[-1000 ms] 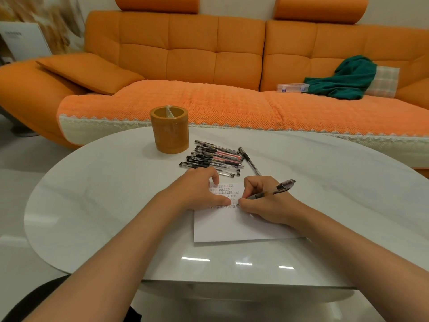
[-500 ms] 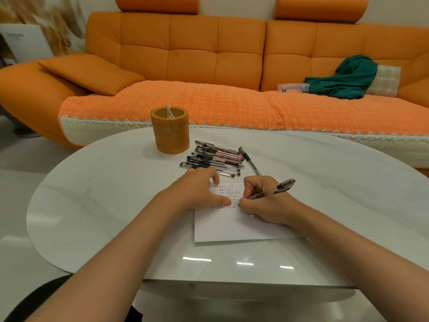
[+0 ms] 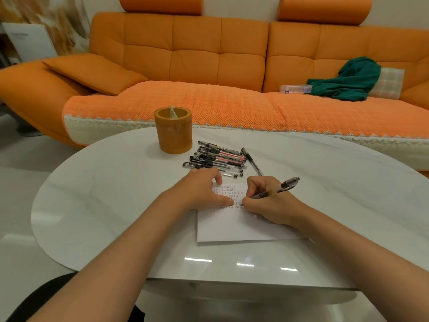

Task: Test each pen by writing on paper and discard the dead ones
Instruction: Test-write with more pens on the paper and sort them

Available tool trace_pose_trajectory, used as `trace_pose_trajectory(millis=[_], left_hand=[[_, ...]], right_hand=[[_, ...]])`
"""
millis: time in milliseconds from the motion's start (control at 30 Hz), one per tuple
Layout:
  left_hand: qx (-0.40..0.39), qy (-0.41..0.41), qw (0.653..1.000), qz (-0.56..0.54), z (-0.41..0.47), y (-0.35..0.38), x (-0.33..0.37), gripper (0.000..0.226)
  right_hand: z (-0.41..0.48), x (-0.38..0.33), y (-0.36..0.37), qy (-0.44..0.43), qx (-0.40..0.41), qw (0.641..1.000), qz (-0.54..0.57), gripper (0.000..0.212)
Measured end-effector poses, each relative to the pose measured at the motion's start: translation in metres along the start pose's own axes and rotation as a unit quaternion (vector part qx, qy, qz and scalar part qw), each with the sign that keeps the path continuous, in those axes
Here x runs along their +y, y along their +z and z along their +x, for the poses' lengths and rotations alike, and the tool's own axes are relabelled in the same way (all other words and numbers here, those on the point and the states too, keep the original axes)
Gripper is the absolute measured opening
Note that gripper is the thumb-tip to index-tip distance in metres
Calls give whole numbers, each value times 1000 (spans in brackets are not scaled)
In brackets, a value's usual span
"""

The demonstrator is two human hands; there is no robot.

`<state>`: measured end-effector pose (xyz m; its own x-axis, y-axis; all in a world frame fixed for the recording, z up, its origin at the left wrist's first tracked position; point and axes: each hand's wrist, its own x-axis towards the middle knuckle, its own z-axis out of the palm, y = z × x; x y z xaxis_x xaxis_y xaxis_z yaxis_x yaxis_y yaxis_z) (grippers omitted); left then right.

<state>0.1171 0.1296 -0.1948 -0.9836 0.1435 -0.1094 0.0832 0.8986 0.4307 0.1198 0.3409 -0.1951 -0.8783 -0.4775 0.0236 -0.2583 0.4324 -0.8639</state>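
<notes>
A white sheet of paper (image 3: 234, 226) lies on the table, its upper part filled with rows of small written marks. My right hand (image 3: 269, 203) grips a dark pen (image 3: 282, 187) whose tip touches the paper at the end of the lowest row. My left hand (image 3: 202, 190) rests flat on the paper's upper left, fingers straight. Just beyond my hands lies a pile of several pens (image 3: 216, 159), with one black pen (image 3: 251, 161) apart at its right.
An orange cylindrical pen holder (image 3: 173, 130) stands behind the pile with one pen in it. The white oval table (image 3: 104, 201) ends near my body. Beyond it is an orange sofa (image 3: 209, 66) with a green cloth (image 3: 348, 80) and a clear box (image 3: 294, 89).
The view has shifted slightly. Both hands stay in place on the paper, and the pen has barely moved.
</notes>
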Motion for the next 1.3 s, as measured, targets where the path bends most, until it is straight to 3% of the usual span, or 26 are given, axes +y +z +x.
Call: trace_pose_trajectory(millis=[500, 733, 933, 1033, 1133, 1233, 1300], left_hand=[[-2, -3, 1000, -5, -1, -1, 1, 56], [3, 11, 1000, -15, -4, -2, 1, 56], [-1, 26, 999, -41, -7, -6, -7, 46], [-6, 29, 998, -49, -8, -9, -10, 43], [-3, 46, 998, -36, -9, -11, -10, 42], [6, 61, 998, -11, -11, -11, -9, 41], [13, 65, 998, -9, -12, -10, -10, 37]], right_hand=[[3, 2, -1, 4, -17, 1000, -7, 22], [4, 2, -6, 35, 68, 981, 177, 10], [12, -4, -12, 0, 108, 974, 202, 16], [18, -9, -18, -75, 130, 987, 57, 36], [20, -20, -22, -129, 126, 975, -130, 38], [25, -29, -20, -101, 87, 947, -292, 34], [27, -32, -14, -59, 70, 925, -368, 18]])
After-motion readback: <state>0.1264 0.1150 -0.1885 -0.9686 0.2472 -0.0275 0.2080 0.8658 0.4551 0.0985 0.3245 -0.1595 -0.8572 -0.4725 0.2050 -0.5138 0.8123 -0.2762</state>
